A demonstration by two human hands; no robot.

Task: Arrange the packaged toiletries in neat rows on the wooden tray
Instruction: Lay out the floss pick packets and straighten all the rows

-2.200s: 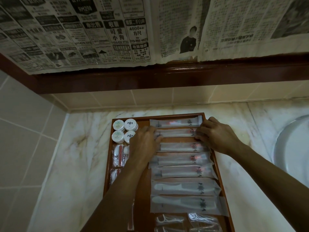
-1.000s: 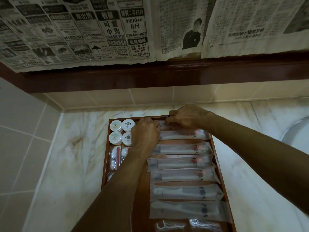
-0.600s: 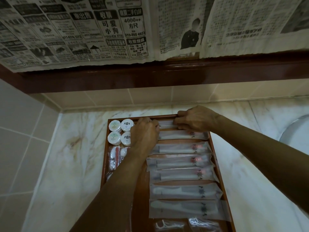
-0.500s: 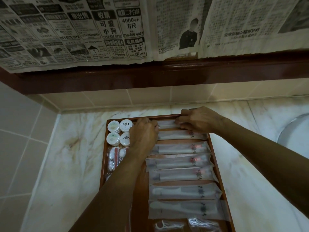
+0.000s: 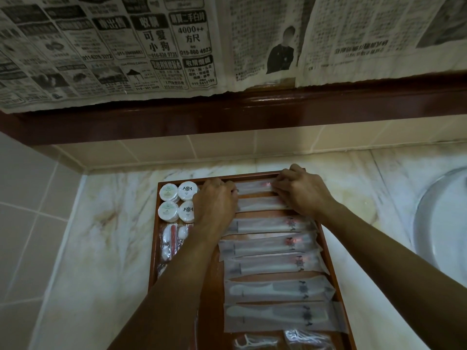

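A wooden tray (image 5: 154, 248) lies on the marble counter. Long frosted sachets lie in a row down its right side. My left hand (image 5: 214, 208) and my right hand (image 5: 302, 192) pinch the two ends of the top sachet (image 5: 252, 187) by the tray's far rim. Just below it lies a second sachet (image 5: 260, 204), partly under both hands. Several round white tubs (image 5: 177, 202) stand at the tray's top left. Two packed combs (image 5: 275, 290) lie lower down, with floss picks (image 5: 255, 342) at the bottom edge.
A small packet with a red stick (image 5: 173, 242) lies under the tubs. A white sink basin (image 5: 444, 223) is at the right. A tiled wall (image 5: 30, 210) closes the left side. A dark wooden ledge (image 5: 252, 112) with hanging newspaper runs behind.
My right hand has slid right along the top sachet, from its left part to its right end. My left hand stays at the sachet's left end.
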